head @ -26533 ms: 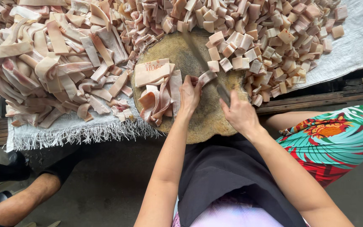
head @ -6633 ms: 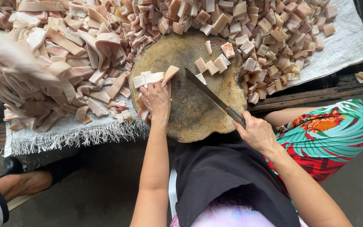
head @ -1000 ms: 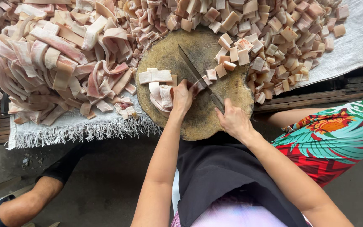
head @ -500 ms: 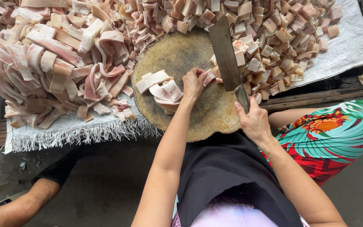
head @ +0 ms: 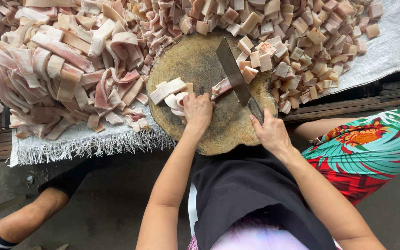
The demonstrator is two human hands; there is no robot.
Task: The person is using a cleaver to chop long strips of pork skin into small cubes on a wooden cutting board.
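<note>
Pork-skin strips (head: 174,95): small bundle on the round wooden chopping block (head: 209,134), left of centre, pinned under the left hand (head: 197,111).

Head view, only one:
- Left hand: fingers curled down onto the near end of the strips, closed grip, fingertips just beside the blade.
- Right hand (head: 270,134): fist wrapped around the handle of the cleaver (head: 232,74), handle itself mostly hidden.
- Cleaver lies low across the block, edge touching a cut piece at the right end of the bundle. Half a second ago the blade stood lifted over the block; a second ago it was down. So: chop cycle, stroke has just landed again.
- Judgement: mid-run; a few strokes' worth of bundle remains.
- Long uncut strips (head: 65,74) heaped left, cut squares (head: 302,41) heaped right and behind, all on a white woven sheet (head: 390,51).
- Another person's leg (head: 28,217) lower left, well apart.
</note>
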